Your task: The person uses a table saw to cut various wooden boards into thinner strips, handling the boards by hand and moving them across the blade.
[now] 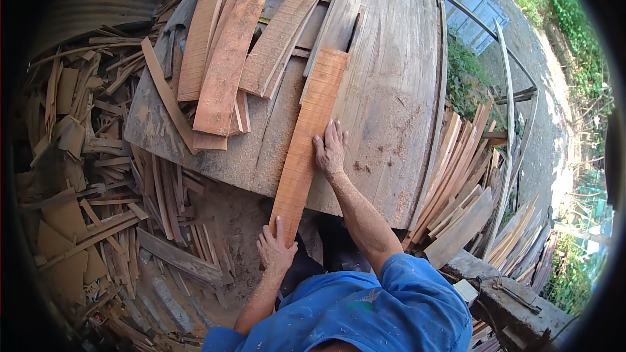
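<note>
A long reddish-brown plank (308,137) with lines across its face lies lengthwise on the wooden worktable (398,91), its near end jutting past the front edge. My left hand (276,249) grips that near end, one finger stretched along the top and the rest wrapped at the edge. Farther up, my right hand (331,148) lies with fingers extended against the plank's right edge and the tabletop beside it. Close to the plank's far end, a narrow dark slot (356,31) runs through the table. Sawdust clings to both forearms.
Several rough planks (236,45) are stacked at the table's far left, with a thin strip (166,94) beside them. Wood scraps (78,176) heap up on the left floor. Upright slats (456,163) lean along the right side, near a concrete beam (515,300). Sawdust (385,146) dots the tabletop.
</note>
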Motion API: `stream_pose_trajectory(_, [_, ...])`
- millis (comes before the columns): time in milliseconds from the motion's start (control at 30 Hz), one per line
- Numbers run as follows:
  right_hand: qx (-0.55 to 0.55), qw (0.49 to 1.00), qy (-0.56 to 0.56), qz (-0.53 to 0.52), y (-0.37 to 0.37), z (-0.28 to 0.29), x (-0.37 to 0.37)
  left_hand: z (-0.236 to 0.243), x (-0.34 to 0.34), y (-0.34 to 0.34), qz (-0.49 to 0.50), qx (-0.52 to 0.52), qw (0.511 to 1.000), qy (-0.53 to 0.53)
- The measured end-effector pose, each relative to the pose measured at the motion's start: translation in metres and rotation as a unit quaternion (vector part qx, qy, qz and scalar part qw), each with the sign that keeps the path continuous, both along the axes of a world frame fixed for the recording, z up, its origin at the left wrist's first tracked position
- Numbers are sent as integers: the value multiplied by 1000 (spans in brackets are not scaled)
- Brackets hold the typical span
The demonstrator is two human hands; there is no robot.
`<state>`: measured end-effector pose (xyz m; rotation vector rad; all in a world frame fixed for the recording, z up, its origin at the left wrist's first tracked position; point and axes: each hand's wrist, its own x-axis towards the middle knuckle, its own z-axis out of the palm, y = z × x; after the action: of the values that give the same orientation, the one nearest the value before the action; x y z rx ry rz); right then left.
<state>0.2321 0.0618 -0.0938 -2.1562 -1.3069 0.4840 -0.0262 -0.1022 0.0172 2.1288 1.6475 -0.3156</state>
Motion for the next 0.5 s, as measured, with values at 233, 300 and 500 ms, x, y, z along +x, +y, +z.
stream_pose_trajectory(233, [3, 1000, 6, 6, 8, -1, 10, -1, 6, 13, -22, -6, 1000, 6])
stream_pose_trajectory(300, [-1, 1000, 15, 4, 10, 1, 11, -2, 9, 15, -25, -6, 1000, 12])
stream_pose_trajectory(500, [1, 1000, 24, 4, 21, 4, 19, -4, 19, 28, -16, -28, 999, 20])
